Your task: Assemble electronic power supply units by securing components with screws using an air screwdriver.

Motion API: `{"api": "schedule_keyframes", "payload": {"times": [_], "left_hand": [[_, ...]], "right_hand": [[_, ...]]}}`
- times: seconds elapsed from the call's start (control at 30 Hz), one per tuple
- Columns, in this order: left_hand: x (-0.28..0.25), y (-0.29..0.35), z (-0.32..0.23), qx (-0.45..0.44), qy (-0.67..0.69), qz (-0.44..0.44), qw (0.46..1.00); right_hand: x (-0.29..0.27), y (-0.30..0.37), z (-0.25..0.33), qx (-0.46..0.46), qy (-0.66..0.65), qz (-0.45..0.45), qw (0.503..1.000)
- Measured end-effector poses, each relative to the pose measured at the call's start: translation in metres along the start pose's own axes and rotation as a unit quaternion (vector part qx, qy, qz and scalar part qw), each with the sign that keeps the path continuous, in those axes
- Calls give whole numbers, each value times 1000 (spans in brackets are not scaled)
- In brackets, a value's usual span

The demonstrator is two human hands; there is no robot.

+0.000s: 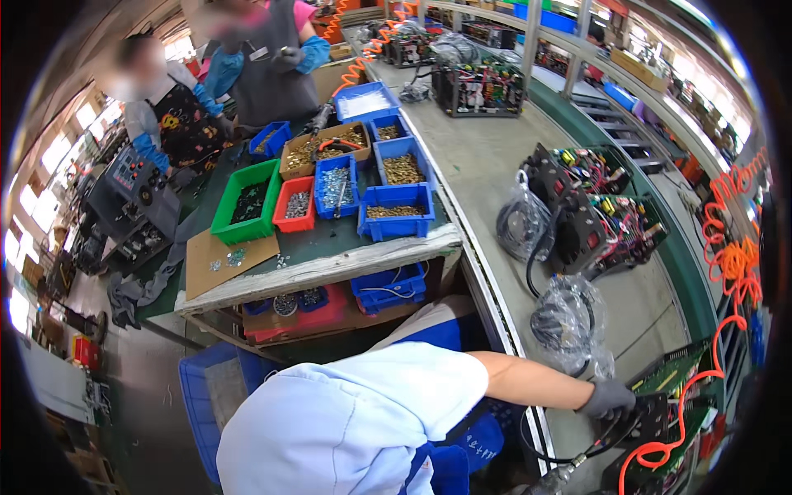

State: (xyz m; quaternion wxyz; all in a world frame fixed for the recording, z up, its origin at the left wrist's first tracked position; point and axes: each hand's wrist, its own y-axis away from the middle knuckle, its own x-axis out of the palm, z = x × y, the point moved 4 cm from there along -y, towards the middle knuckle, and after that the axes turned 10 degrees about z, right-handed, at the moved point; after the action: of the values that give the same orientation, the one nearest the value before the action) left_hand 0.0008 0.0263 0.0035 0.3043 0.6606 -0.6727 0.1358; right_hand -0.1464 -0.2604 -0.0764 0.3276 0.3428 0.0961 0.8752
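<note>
My left arm, in a light blue short sleeve, reaches right across the conveyor edge. Its grey-gloved left hand (609, 399) has its fingers curled over the edge of a black panel (652, 414) on an electrical unit with a green circuit board (681, 371). Just below, a power screwdriver (569, 467) slants up toward the unit from the lower edge. A grey shape around its body may be my right hand, but the picture's edge cuts it off and no fingers can be made out. A black cable (536, 450) loops beside the tool.
Bagged cable coils (569, 322) and open electrical units (610, 223) sit along the conveyor (487, 177). An orange coiled hose (734, 272) hangs at right. On the left bench stand a green bin (268, 177), a red bin (309, 216) and several blue bins (429, 221) of hardware. Two people (264, 74) work beyond.
</note>
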Motion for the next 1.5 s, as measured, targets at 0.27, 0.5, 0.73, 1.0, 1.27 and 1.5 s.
{"api": "schedule_keyframes", "payload": {"times": [0.27, 0.5, 0.73, 1.0, 1.27, 1.5], "left_hand": [[-49, 27, 27, 76, -131, 16, 988], [-35, 16, -6, 66, -243, -18, 968], [-56, -1, 12, 86, -238, -104, 962], [-57, 2, 0, 151, -349, -134, 915], [-44, 33, 8, 70, -315, -15, 947], [-74, 5, 30, 45, -464, -22, 884]], "right_hand": [[85, 58, 45, -95, 76, -115, 986], [91, 62, 69, -165, 6, -200, 966], [101, 45, 65, -227, -24, -187, 955], [129, 38, 42, -272, -162, -103, 943], [134, 52, 78, -321, -203, 112, 918], [147, 29, 50, -311, -148, 65, 937]]}}
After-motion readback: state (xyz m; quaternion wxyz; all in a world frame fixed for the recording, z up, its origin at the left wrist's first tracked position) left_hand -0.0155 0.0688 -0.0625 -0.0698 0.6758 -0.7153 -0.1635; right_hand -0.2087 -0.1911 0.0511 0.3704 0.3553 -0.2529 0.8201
